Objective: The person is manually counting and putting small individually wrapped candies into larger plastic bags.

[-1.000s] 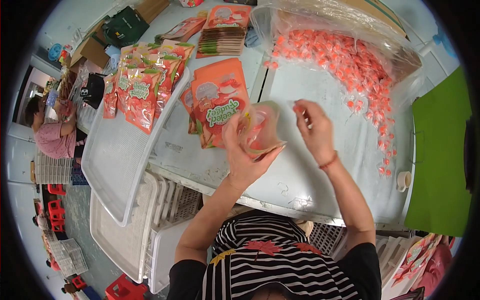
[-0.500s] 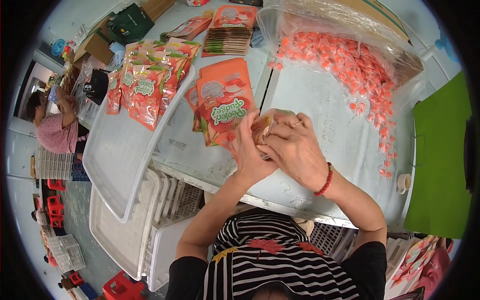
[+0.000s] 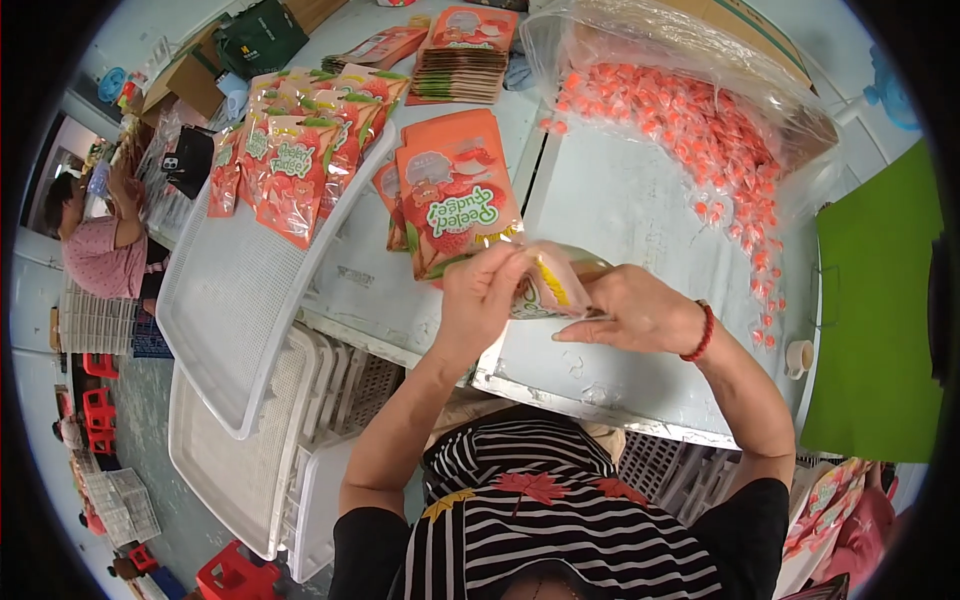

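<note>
Over the table's near edge I hold a red and clear plastic pouch point(image 3: 548, 283), tilted, its mouth edge facing up. My left hand point(image 3: 478, 305) pinches its left side between thumb and fingers. At its right end my right hand point(image 3: 645, 312), with a red bead bracelet, has its fingers on the edge and its thumb stretched beneath. What is inside the pouch is hard to make out. Just beyond my left hand lies a small stack of flat red pouches point(image 3: 460, 190). Further right, a heap of wrapped red candies point(image 3: 690, 130) spills from a clear plastic bag point(image 3: 570, 25).
A white mesh tray point(image 3: 225, 310) on the left bears several filled pouches point(image 3: 295, 170). More flat pouches point(image 3: 460, 70) stand piled at the back. On the right are a tape roll point(image 3: 798, 358) and a green board point(image 3: 875, 310). A person in pink point(image 3: 105, 255) works far left.
My hands have moved apart, the right one going rightward. The pouch between them has turned and shows more of its side. The view has shifted slightly.
</note>
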